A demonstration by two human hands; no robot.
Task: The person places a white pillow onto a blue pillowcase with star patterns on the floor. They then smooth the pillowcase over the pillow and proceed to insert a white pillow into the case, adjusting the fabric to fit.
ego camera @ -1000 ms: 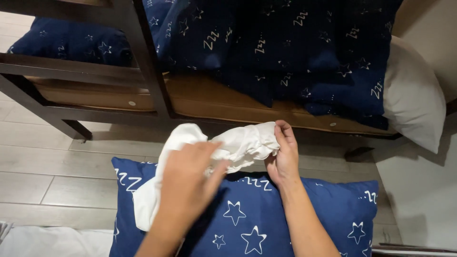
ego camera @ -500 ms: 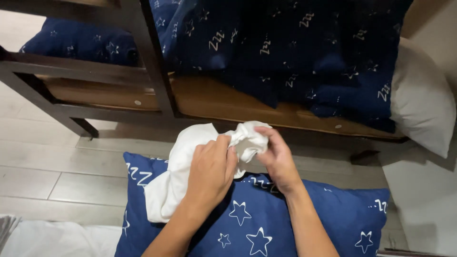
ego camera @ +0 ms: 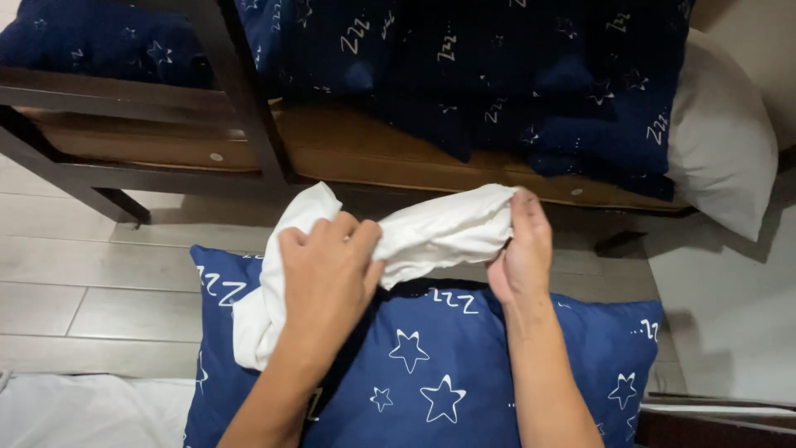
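Note:
A navy pillowcase with white stars (ego camera: 431, 365) lies below me, with a white pillow (ego camera: 439, 232) sticking out of its top opening. My left hand (ego camera: 327, 278) grips the white pillow near its middle, fingers curled over the fabric. My right hand (ego camera: 522, 249) pinches the pillow's right end, pulling it taut above the pillowcase's opening. A loose white corner (ego camera: 257, 323) hangs down at the left over the navy fabric.
A dark wooden bed frame (ego camera: 249, 99) with a bare wooden base (ego camera: 348, 153) stands ahead, navy star bedding (ego camera: 497, 66) piled on it. A white pillow (ego camera: 717, 141) rests at the right end. Grey floor tiles (ego camera: 83, 282) lie at the left, white cloth (ego camera: 75, 415) at the lower left.
My hands were close together on the bunched white pillow; they have moved apart, the right hand going right, and the pillow is stretched out between them.

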